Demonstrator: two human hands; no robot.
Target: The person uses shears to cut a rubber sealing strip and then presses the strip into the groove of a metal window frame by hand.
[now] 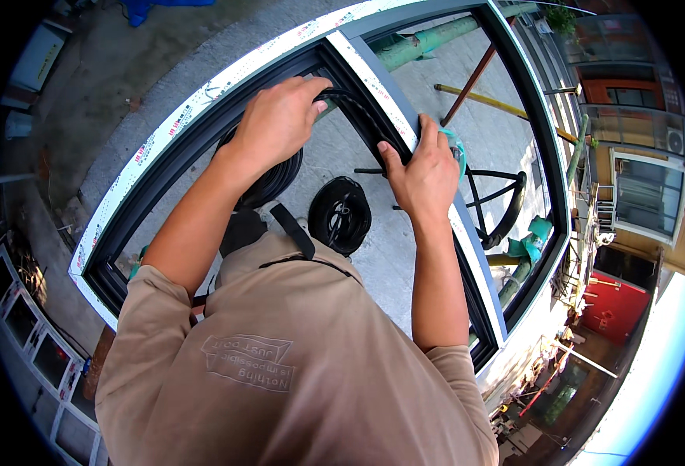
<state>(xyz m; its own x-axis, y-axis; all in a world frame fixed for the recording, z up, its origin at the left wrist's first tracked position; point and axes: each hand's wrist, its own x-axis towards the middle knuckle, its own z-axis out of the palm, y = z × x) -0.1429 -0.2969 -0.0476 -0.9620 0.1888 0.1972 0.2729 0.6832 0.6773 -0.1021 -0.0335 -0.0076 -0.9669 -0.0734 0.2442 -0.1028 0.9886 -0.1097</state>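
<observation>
tan shirt spreads nearest; beyond, the right hand clasps the white-faced bar of a window frame, the left hand pinches a black strip near its inner corner, and a black coil rests on concrete below.

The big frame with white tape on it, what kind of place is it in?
It looks like an outdoor work yard, maybe for window or door frames. Clues are the big frame, the black coil on the ground and the blue sky.
</observation>
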